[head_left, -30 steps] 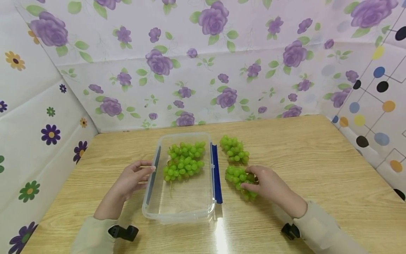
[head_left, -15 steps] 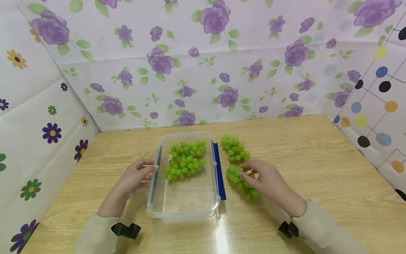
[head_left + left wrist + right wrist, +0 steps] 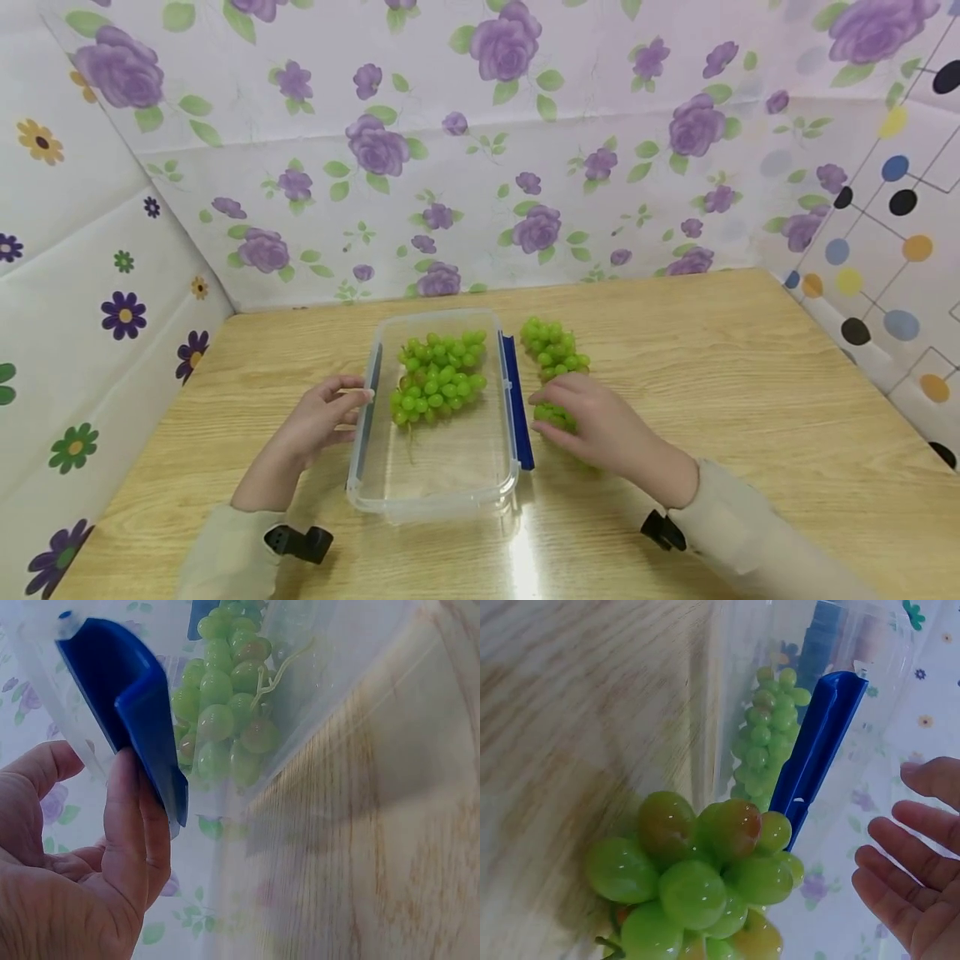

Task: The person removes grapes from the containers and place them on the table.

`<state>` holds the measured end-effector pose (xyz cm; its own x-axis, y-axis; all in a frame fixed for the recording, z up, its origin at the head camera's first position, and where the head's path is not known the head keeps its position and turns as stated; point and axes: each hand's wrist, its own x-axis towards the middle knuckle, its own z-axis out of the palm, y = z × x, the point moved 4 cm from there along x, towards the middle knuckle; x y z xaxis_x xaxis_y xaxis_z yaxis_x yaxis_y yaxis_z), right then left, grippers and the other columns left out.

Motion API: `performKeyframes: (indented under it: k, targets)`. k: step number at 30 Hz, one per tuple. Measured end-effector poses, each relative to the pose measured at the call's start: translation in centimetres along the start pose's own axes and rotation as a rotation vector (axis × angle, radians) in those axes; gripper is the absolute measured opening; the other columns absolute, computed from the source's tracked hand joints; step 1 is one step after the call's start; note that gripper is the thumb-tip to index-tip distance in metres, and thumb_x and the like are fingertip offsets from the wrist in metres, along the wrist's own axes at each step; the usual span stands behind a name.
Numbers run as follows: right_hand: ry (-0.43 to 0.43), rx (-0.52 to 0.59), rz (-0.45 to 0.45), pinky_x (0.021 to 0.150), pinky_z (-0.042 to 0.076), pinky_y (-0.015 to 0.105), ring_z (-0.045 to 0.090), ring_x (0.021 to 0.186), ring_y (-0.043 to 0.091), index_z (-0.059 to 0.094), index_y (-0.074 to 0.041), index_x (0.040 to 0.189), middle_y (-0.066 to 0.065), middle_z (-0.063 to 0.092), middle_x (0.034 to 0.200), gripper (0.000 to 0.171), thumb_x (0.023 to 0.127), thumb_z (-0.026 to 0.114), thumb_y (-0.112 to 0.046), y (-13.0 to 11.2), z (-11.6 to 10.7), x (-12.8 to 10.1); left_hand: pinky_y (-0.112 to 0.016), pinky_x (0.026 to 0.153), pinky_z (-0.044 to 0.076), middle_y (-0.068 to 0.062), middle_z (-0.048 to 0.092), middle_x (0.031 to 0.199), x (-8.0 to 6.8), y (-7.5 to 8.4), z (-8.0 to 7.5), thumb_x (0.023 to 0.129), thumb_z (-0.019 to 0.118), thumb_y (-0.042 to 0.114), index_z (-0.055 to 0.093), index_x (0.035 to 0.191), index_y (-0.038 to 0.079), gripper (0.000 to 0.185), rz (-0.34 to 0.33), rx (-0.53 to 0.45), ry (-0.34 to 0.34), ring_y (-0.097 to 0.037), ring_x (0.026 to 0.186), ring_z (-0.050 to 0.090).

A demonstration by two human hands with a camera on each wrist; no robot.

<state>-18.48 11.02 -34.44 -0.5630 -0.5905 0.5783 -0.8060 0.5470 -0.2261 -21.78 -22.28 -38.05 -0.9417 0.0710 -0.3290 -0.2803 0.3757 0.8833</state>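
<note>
A clear plastic box [image 3: 442, 462] with blue latch flaps stands on the table, and two bunches of green grapes [image 3: 438, 379] lie inside it. At the box's left side, my left hand [image 3: 318, 421] holds the edge, thumb at the rim and fingers against the blue flap [image 3: 124, 690]. My right hand [image 3: 600, 421] hovers over a bunch of grapes [image 3: 694, 892] right of the box and hides much of it in the head view. In the right wrist view its fingers [image 3: 900, 862] are spread and apart from the grapes. Another grape bunch [image 3: 551, 342] lies just behind.
The right blue flap [image 3: 517, 404] hangs outward between the box and the loose grapes. Flowered sheeting [image 3: 480, 192] rises behind the wooden table [image 3: 712, 350], with patterned sheets at both sides.
My right hand has let go of the near grape bunch and shifted left over it, toward the box. The box has slid slightly right; my left hand has stayed at its side.
</note>
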Motion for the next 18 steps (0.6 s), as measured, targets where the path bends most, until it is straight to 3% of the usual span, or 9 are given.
performKeyframes:
  k: [18]
  targets:
    - [-0.136,0.009,-0.086,0.068,0.049,0.023,0.058,0.08,0.012,0.068,-0.01,0.099,0.001,0.063,0.091,0.021,0.082,0.076,-0.018,-2.4,2.1,2.8,-0.029,0.081,0.051,-0.015,0.046,0.126,0.0,-0.3,-0.3,0.097,0.053,0.036,0.031,0.142,0.004,0.06,0.013,-0.023,-0.053,-0.017,0.096,0.053]
